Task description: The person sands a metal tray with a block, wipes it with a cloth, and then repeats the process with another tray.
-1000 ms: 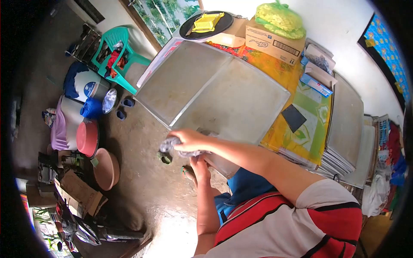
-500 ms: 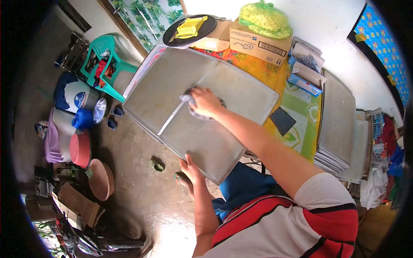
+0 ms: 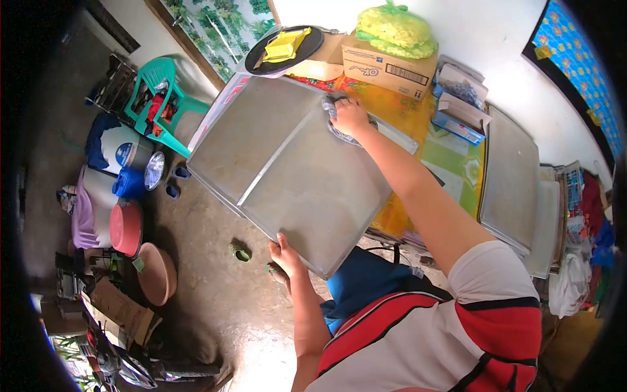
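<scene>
A large grey metal tray (image 3: 307,189) lies tilted in front of me, over another flat panel (image 3: 258,111) of the same kind. My left hand (image 3: 286,257) grips the tray's near-left edge, thumb on top and fingers underneath. Near the far corner of the tray my right hand (image 3: 351,117) is pressed down on a crumpled grey cloth (image 3: 330,106), its fingers closed over it. Part of the cloth spreads out beneath my right palm.
Cardboard boxes (image 3: 392,68), a yellow bag (image 3: 397,31), a black round tray (image 3: 313,44) and a blue box (image 3: 459,121) sit behind. Stacked trays (image 3: 509,176) stand right. A green chair (image 3: 163,98) and basins (image 3: 157,274) are left.
My right hand has slid the cloth away from me, up and to the right, towards the tray's far corner. My left hand keeps its hold on the near edge.
</scene>
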{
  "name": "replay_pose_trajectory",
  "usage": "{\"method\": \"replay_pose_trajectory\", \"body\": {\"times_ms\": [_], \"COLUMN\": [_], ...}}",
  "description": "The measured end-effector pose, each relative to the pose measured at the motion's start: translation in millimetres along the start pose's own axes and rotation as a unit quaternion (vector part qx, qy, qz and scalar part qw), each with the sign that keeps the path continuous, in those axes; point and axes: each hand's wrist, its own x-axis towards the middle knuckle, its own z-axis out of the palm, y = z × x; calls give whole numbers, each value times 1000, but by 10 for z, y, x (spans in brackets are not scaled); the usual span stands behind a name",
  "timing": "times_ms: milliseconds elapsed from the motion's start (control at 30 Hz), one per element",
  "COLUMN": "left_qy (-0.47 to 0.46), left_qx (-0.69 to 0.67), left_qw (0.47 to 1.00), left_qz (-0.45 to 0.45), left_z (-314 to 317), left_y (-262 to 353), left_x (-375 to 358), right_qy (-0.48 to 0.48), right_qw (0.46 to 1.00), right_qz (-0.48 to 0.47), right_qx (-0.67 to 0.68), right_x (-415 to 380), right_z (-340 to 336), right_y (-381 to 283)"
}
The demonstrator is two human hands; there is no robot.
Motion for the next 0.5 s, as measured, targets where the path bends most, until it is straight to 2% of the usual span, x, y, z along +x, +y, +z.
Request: {"method": "replay_pose_trajectory", "body": {"times_ms": [267,500], "left_qy": [0,-2], "left_qx": [-12,-25], "left_qw": [1000,1000], "left_qz": [-5,-11], "left_z": [15,25], "left_y": [81,162], "left_x": [-42,-100], "right_qy": [8,-8], "right_qw": [998,988], "right_qz": [34,90], "right_qx": [-59,-122], "right_x": [-965,-1404], "right_z": [-212,-352], "right_y": [403,588]}}
